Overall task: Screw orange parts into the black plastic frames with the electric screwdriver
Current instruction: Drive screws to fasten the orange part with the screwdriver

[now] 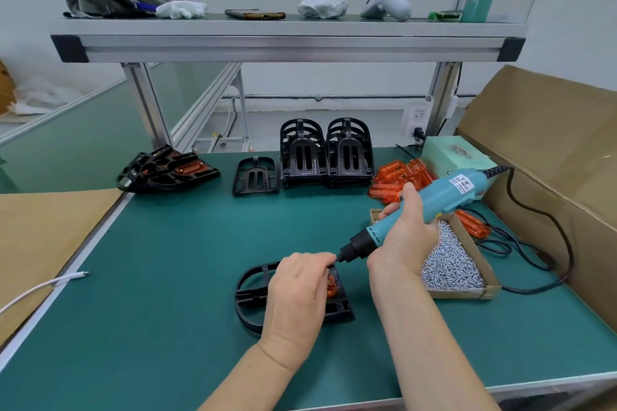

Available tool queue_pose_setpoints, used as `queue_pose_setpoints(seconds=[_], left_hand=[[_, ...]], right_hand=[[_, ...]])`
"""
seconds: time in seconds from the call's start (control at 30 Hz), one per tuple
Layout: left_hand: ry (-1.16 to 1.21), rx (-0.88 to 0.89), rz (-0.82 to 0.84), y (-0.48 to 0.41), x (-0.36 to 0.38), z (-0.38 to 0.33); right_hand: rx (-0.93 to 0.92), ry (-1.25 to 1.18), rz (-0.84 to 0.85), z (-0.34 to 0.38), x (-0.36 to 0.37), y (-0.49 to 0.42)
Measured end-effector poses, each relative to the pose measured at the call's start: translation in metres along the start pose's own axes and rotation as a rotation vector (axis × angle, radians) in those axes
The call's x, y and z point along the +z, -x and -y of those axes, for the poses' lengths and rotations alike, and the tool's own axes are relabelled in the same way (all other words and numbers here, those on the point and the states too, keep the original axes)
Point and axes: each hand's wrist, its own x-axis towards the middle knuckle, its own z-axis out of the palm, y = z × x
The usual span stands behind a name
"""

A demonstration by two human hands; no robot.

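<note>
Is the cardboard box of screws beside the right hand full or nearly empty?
Well filled: silver screws lie heaped across the cardboard box, hiding its floor.

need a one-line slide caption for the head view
Right hand angles a teal electric screwdriver at an orange part in a black plastic frame steadied by the left hand.

Single head-worn view: looks forward and down, close over the bench, hands near, shelf far.
</note>
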Motion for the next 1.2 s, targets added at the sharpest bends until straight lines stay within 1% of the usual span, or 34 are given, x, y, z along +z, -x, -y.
queue_pose_setpoints(seconds=[0.1, 0.17, 0.27, 0.37, 0.4, 0.43, 0.5, 0.53, 0.57, 0.63, 0.8, 0.97, 1.2], left_hand=[[-0.064, 0.032, -0.029, 0.0, 0.0, 0.005], [-0.073, 0.04, -0.011, -0.003, -0.001, 0.003], [-0.061, 0.005, 0.11, -0.006, -0.003, 0.001], [-0.093, -0.113, 0.24, -0.009, -0.014, 0.011], [-0.131, -0.147, 0.315, -0.009, -0.02, 0.017], [-0.19, -0.177, 0.432, -0.009, -0.025, 0.025], [-0.341, -0.22, 0.715, -0.007, -0.033, 0.037], [-0.395, -0.222, 0.812, -0.006, -0.035, 0.041], [-0.423, -0.219, 0.863, -0.006, -0.035, 0.043], [-0.435, -0.216, 0.884, -0.008, -0.033, 0.045], [-0.43, -0.213, 0.865, -0.01, -0.03, 0.047], [-0.423, -0.225, 0.856, -0.01, -0.03, 0.045], [-0.403, -0.234, 0.863, -0.009, -0.03, 0.046]], right_hand=[[0.021, -0.002, 0.003, -0.002, 0.0, -0.001], [0.02, -0.002, 0.013, -0.002, 0.001, -0.002], [-0.017, 0.027, 0.036, -0.003, 0.002, -0.003], [-0.091, 0.072, 0.098, -0.002, 0.002, -0.004], [-0.121, 0.093, 0.123, -0.002, 0.001, -0.004], [-0.154, 0.119, 0.147, -0.002, 0.001, -0.004], [-0.214, 0.169, 0.202, -0.003, 0.002, -0.002], [-0.24, 0.187, 0.234, -0.004, 0.003, 0.0], [-0.265, 0.202, 0.266, -0.005, 0.004, 0.003], [-0.312, 0.23, 0.324, -0.006, 0.007, 0.008], [-0.387, 0.315, 0.45, -0.012, 0.011, 0.017], [-0.411, 0.411, 0.516, -0.019, 0.012, 0.022], [-0.443, 0.481, 0.603, -0.023, 0.017, 0.028]])
